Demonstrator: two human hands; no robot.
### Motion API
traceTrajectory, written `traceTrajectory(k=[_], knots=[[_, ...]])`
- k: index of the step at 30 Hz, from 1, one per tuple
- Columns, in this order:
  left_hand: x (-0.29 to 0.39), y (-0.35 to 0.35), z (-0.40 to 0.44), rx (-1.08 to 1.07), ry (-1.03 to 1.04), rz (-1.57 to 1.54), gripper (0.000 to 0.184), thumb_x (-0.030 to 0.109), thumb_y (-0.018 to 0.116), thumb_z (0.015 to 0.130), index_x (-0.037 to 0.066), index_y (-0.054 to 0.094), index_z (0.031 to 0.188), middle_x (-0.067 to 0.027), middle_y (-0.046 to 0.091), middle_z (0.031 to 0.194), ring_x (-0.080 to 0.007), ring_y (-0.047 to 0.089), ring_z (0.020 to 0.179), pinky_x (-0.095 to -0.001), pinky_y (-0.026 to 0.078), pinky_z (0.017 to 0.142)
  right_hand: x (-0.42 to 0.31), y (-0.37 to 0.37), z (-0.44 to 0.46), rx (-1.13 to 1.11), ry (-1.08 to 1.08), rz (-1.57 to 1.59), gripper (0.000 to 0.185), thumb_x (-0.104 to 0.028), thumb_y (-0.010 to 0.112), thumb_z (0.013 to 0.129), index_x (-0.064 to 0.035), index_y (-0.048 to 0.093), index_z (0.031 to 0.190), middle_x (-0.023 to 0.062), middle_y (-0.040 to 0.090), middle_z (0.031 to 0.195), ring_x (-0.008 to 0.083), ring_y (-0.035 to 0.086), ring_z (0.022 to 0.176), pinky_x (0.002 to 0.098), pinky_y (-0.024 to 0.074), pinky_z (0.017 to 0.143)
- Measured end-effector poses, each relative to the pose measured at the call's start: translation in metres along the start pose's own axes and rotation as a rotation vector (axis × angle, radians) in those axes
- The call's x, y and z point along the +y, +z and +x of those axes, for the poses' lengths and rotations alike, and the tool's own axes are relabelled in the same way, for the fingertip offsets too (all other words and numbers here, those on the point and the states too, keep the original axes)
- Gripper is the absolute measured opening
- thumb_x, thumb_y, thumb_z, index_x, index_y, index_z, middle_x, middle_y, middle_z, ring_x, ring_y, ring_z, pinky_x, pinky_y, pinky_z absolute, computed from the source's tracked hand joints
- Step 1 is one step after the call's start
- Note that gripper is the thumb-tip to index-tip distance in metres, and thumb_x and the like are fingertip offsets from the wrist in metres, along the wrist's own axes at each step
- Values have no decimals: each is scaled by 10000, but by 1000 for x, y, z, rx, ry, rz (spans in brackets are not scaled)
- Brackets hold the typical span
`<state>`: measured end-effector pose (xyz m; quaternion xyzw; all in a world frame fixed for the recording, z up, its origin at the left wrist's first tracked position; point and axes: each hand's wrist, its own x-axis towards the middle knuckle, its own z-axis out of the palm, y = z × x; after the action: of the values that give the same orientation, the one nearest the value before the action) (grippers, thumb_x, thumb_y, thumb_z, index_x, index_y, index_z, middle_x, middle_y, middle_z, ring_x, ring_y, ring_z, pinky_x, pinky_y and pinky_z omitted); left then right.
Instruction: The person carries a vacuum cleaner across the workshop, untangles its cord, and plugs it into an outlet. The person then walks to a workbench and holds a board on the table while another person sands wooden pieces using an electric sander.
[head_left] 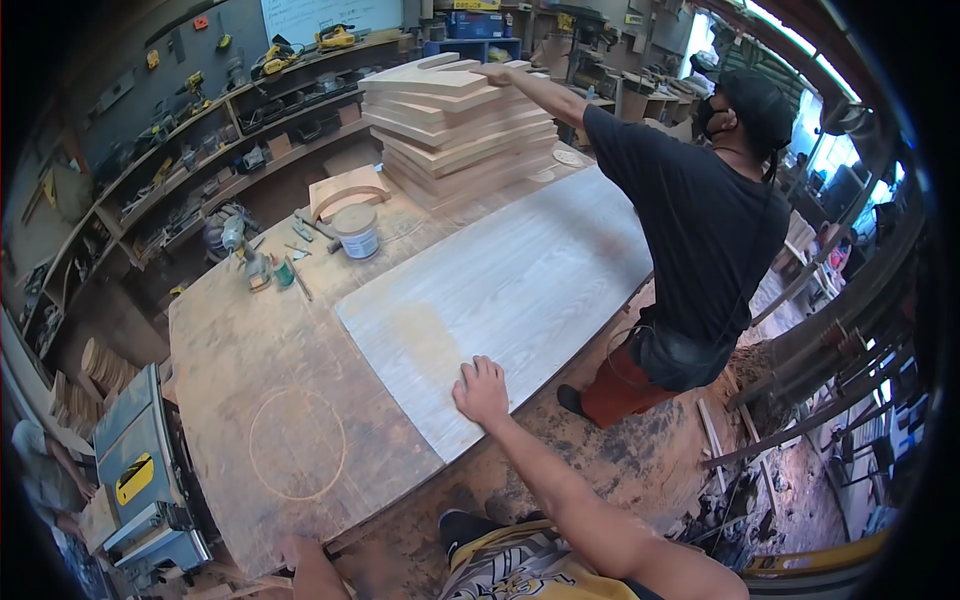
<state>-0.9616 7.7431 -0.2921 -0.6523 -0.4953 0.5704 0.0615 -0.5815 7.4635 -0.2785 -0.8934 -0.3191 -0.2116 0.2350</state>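
My right hand (482, 390) lies on the near edge of a pale grey wood-grain panel (520, 280), its fingers slightly bent and apart, holding nothing. My left hand (298, 550) is at the near edge of the wooden worktable (230, 400); its fingers are blurred and partly hidden. Sawdust covers part of the panel close to my right hand. Between my hands and further left, a circle is marked on the tabletop.
A co-worker in a dark shirt (690, 210) stands at right, one hand on a tall stack of wooden boards (450, 130). A round tub (356, 232), a power tool (255, 270) and small tools lie on the table. A table saw (140, 470) stands at left, with another person beyond.
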Motion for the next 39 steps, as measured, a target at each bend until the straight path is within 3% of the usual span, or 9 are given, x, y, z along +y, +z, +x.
traceTrajectory(k=[12,17,18,20,21,23,39], knots=[[-3,-7,-6,-23,36,60,396,348,528,856,226,600,1226,-18,577,1266,-241,573,1123,-536,468,853,1,1,-1,3,5,-3,366,-277,554,776,-4,550,1020,220,512,1113,345,451,1106,463,342,942],[1,11,20,-63,-108,-375,529,366,335,926,-7,447,1284,-160,572,1191,-309,565,1088,-406,465,887,0,1,-1,7,2,6,359,-271,556,773,-4,550,1013,225,514,1108,347,452,1099,465,344,938],[3,13,31,-64,-108,-374,529,366,335,926,-7,447,1284,-160,572,1191,-309,565,1088,-406,465,887,0,0,0,12,-1,6,355,-268,557,771,-5,549,1009,225,514,1107,348,452,1097,465,345,936],[6,14,52,-65,-42,46,405,348,542,843,216,604,1221,-18,591,1247,-230,576,1120,-524,467,856,-1,-1,0,16,-4,6,350,-264,559,770,-5,549,1004,225,513,1107,350,452,1096,465,345,935],[6,11,30,-65,-40,45,405,348,542,843,216,604,1221,-18,591,1247,-230,576,1120,-524,467,856,-1,-2,0,13,-2,13,349,-263,559,769,-5,549,1003,226,512,1106,350,452,1095,465,345,934],[2,-2,-37,188,-59,37,407,348,542,843,214,604,1222,-18,593,1243,-229,581,1112,-517,474,847,-1,-1,-1,11,1,18,347,-262,560,769,-5,549,1002,226,512,1106,351,452,1095,465,346,934],[1,7,7,113,-107,-186,401,362,507,867,212,600,1227,-39,589,1246,-274,581,1108,-538,483,824,0,1,-2,3,5,1,360,-268,557,773,-13,547,1027,210,502,1121,342,437,1120,462,340,946]])
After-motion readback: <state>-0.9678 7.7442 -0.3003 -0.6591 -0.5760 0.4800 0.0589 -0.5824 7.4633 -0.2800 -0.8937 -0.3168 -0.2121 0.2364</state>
